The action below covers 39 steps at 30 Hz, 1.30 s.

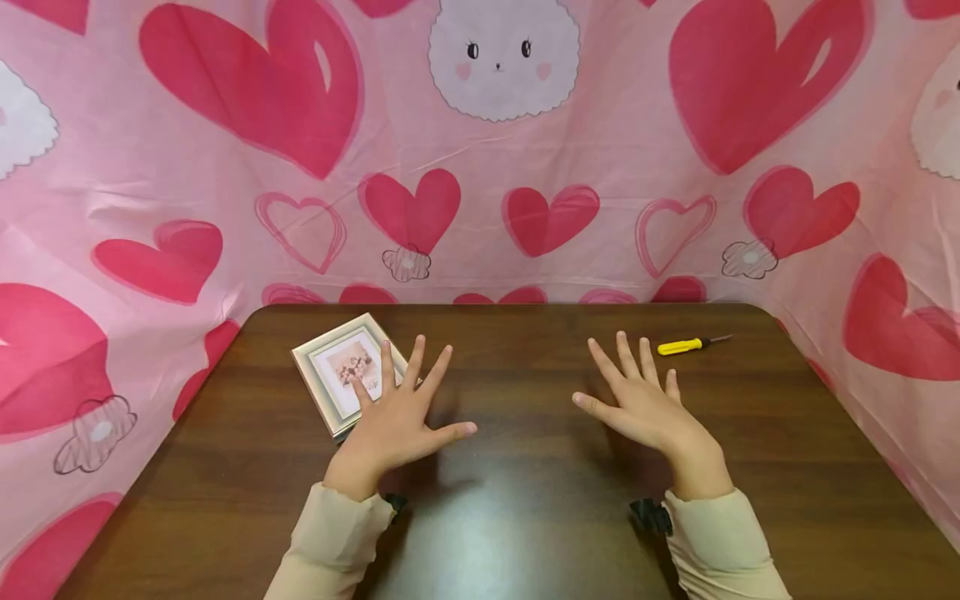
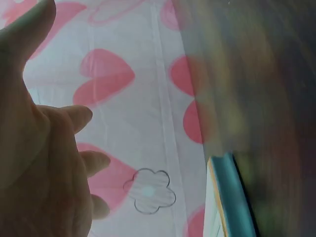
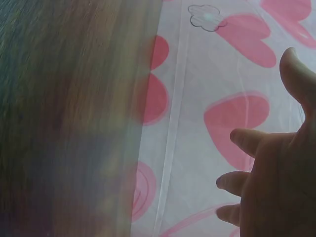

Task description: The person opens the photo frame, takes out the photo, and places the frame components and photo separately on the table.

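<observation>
My left hand (image 1: 395,427) is held over the table with its fingers spread and nothing in them. In the head view it overlaps the lower right part of a picture frame (image 1: 311,354), which has a pale gold border and a flower print. The frame's teal side edge (image 2: 232,197) shows at the bottom of the left wrist view. On the other side, my right hand (image 1: 648,408) also has its fingers spread and holds nothing. A screwdriver (image 1: 680,347) with a yellow handle lies just beyond its fingertips, its dark tip pointing right.
The dark brown wooden table (image 1: 517,383) has rounded far corners. Behind it and along both sides hangs a pink cloth (image 1: 480,158) printed with hearts and white fluffy faces. A dark band (image 1: 651,517) shows at my right cuff.
</observation>
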Available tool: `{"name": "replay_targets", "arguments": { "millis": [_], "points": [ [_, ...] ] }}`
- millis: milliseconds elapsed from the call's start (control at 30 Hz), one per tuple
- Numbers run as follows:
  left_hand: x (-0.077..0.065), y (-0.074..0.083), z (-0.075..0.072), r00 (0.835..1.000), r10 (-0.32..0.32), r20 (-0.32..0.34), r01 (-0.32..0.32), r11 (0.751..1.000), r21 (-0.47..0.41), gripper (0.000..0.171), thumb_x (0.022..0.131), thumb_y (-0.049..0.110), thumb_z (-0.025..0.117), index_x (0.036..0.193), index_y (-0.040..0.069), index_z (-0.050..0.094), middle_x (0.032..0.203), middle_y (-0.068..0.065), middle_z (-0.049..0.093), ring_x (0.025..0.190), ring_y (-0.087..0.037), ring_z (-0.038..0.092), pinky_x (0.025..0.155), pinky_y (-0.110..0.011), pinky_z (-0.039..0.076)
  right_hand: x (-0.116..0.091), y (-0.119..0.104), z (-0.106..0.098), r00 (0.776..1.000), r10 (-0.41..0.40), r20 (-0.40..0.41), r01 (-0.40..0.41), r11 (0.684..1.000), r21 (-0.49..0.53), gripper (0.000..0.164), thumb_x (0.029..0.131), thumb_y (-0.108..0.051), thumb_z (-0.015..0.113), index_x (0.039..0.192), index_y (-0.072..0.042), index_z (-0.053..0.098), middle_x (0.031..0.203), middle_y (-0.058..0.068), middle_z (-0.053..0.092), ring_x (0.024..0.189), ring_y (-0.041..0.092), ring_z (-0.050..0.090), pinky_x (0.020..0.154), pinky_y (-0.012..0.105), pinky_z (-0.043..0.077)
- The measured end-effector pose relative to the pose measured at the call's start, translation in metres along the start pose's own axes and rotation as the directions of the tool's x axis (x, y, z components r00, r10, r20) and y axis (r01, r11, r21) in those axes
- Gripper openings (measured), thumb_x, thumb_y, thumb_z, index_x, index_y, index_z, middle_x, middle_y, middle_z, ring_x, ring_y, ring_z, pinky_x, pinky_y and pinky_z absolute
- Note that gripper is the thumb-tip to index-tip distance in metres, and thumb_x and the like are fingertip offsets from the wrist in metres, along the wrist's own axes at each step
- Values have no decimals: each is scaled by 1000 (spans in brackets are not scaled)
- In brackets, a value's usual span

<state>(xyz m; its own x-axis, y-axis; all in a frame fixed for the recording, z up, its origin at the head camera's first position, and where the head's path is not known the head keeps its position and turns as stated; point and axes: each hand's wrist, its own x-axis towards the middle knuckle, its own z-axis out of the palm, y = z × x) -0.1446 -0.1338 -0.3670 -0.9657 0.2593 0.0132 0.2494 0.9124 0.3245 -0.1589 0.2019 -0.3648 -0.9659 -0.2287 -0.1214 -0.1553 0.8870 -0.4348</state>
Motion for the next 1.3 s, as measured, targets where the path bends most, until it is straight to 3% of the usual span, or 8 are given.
{"name": "replay_targets", "arguments": {
  "millis": [167, 300, 467, 667, 800, 1033, 1300],
  "points": [
    [1, -12, -6, 1000, -1, 3, 1, 1000, -20, 98, 82, 82, 49, 158, 42, 2, 168, 1, -8, 151, -41, -19, 108, -80, -2, 5, 0, 2, 1000, -18, 16, 18, 1000, 20, 86, 94, -69, 44, 160, -33, 3, 167, 15, -7, 151, 47, -11, 106, 81, -1],
    [0, -26, -10, 1000, 5, -13, -5, 1000, -20, 90, 89, 70, 54, 160, 35, 11, 169, -5, 2, 152, -46, -9, 109, -79, 3, 10, -2, 4, 999, -37, 16, 36, 999, 29, 87, 93, -70, 43, 160, -32, 4, 168, 16, -1, 151, 49, -3, 107, 80, 5],
    [-3, -46, -15, 999, -8, -47, 9, 1000, 14, 83, 93, 55, 60, 159, 26, 20, 167, -13, 15, 151, -50, 7, 106, -80, 18, 17, -6, 8, 995, -103, 8, 103, 994, 36, 86, 94, -68, 44, 161, -27, 9, 167, 16, 12, 148, 52, 16, 105, 80, 18],
    [-7, -66, -22, 990, -20, -136, 16, 1000, -26, 74, 95, 39, 64, 156, 15, 30, 162, -20, 27, 146, -52, 23, 106, -72, 30, 32, -13, 16, 978, -205, -42, 208, 974, 93, 81, 96, -59, 51, 159, -19, 21, 164, 9, 25, 150, 37, 28, 115, 63, 26],
    [-10, -76, -27, 980, -78, -186, 65, 995, -73, 69, 95, 31, 64, 154, 10, 34, 158, -23, 32, 143, -49, 32, 108, -67, 32, 42, -24, 24, 965, -257, -57, 261, 961, 90, 77, 97, -54, 53, 157, -13, 28, 161, 12, 32, 149, 32, 32, 118, 57, 25],
    [-11, -94, -31, 939, -231, -256, 190, 966, -176, 62, 96, 24, 61, 149, 2, 39, 151, -27, 40, 134, -52, 42, 104, -68, 35, 53, -56, 31, 947, -321, -31, 322, 943, 79, 71, 98, -47, 57, 155, -12, 33, 158, 10, 39, 146, 30, 38, 119, 54, 27],
    [-5, -115, -35, 853, -454, -258, 389, 882, -264, 57, 98, 27, 53, 146, -3, 43, 150, -30, 39, 132, -54, 42, 105, -67, 35, 78, -87, 39, 924, -381, -30, 382, 922, 63, 62, 99, -43, 57, 152, -16, 41, 151, 3, 50, 138, 26, 49, 113, 47, 39]
  ]
}}
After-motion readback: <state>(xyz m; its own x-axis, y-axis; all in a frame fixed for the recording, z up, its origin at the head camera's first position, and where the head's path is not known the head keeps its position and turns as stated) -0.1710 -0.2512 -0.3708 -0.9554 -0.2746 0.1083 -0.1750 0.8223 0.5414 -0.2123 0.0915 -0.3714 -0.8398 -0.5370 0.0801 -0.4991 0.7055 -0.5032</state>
